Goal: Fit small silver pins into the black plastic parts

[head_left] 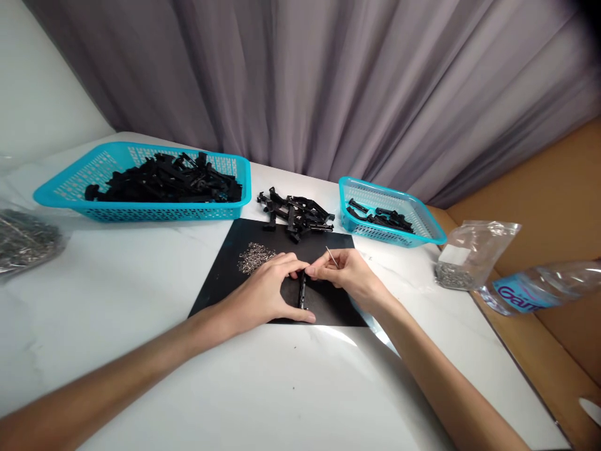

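A narrow black plastic part [302, 292] stands lengthwise over the black mat [225, 275]. My left hand [272, 285] grips it between the thumb at the near end and the fingers at the far end. My right hand [345, 272] is closed, its thumb and index finger pinched at the part's far end. A thin metal pin-like tool [331, 255] sticks up from the right hand's fingers. Whatever lies between the right fingertips is hidden. Just beyond my left hand, a heap of small metal pieces [254, 257] lies on the mat.
Behind the mat is a pile of black plastic parts [295, 213]. A large blue basket [154, 212] of such parts stands left, a smaller blue basket [394, 237] right. Bags of metal pieces lie left [28, 241] and right [455, 275], near a plastic bottle [530, 291].
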A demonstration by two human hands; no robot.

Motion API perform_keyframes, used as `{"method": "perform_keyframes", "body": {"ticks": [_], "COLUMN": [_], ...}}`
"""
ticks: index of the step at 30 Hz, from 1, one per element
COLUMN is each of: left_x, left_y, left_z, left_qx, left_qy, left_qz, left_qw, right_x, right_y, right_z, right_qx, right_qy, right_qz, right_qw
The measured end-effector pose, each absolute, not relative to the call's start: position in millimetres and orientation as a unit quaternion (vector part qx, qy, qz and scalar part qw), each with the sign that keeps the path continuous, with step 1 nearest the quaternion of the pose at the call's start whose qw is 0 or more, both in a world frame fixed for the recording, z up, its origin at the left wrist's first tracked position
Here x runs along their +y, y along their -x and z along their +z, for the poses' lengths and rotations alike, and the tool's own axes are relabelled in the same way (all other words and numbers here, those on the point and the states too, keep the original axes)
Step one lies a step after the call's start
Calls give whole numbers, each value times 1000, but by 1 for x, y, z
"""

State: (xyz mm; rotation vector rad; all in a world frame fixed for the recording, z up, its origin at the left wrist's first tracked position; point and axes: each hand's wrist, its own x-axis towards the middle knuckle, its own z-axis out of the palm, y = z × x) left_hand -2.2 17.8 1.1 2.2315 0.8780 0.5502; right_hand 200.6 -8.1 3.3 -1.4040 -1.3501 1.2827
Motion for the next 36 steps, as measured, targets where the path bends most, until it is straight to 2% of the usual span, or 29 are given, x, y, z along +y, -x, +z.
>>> {"method": "perform_keyframes", "body": {"ticks": [4,7,11,13,17,19,26,31,36], "left_x": [19,18,17,17,17,17,17,17,16], "left_y": [2,4,6,6,5,5,6,5,5], "left_z": [0,-1,-2,-1,-2,-3,-4,-4,-3], "left_qx": [336,345,348,343,344,345,344,343,348], "left_qy": [-859,-857,-851,-851,-849,-851,-854,-850,-849], "left_qz": [205,204,195,200,210,209,202,209,208], "left_qw": [326,323,340,344,341,338,334,340,339], "right_x": [-11,-16,-25,-29,-34,-34,-31,-32,-31], "right_y": [-202,-209,-219,-220,-212,-207,-204,-205,-202], "right_z": [5,10,15,13,3,-1,-4,0,-2], "right_qx": [-573,-628,-644,-633,-609,-601,-582,-600,-596], "right_qy": [547,575,586,582,532,507,507,533,528], "right_qz": [469,348,192,211,345,370,374,310,389], "right_qw": [390,394,453,464,476,495,514,510,464]}}
